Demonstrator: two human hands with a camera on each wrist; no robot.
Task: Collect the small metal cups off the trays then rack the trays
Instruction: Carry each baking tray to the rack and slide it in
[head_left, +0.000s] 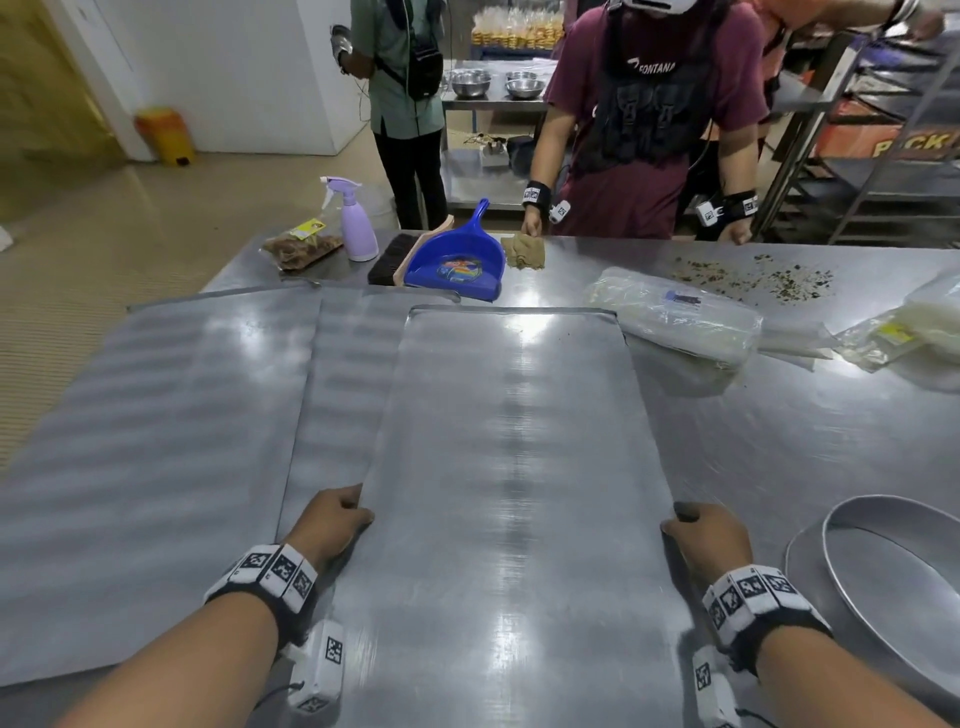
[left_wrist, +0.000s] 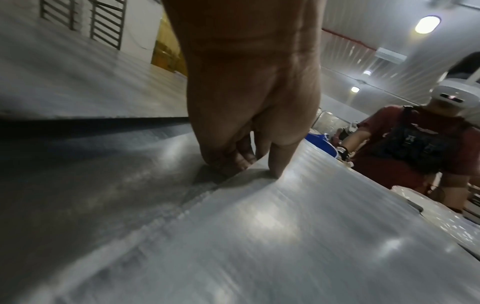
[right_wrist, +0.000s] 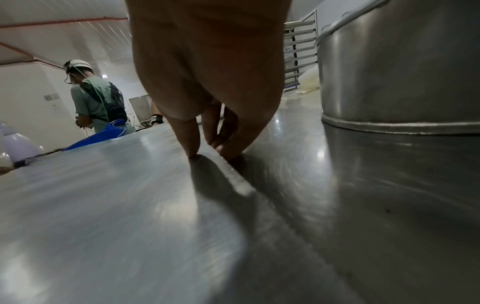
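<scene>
A long bare metal tray (head_left: 509, 441) lies lengthwise in front of me on the steel table. My left hand (head_left: 337, 514) grips its left long edge near the front, thumb on top and fingers curled under (left_wrist: 233, 158). My right hand (head_left: 701, 530) grips the right long edge the same way (right_wrist: 215, 142). Two more flat trays (head_left: 156, 441) lie overlapped to the left, partly under the held tray. No small metal cups show on any tray.
A large round metal tub (head_left: 893, 571) stands close to my right hand (right_wrist: 400, 67). Plastic bags (head_left: 680, 317), a blue dustpan (head_left: 457, 260), a brush, a purple spray bottle (head_left: 356, 223) and crumbs sit at the table's far side. Two people stand beyond; a tray rack (head_left: 883, 130) at right.
</scene>
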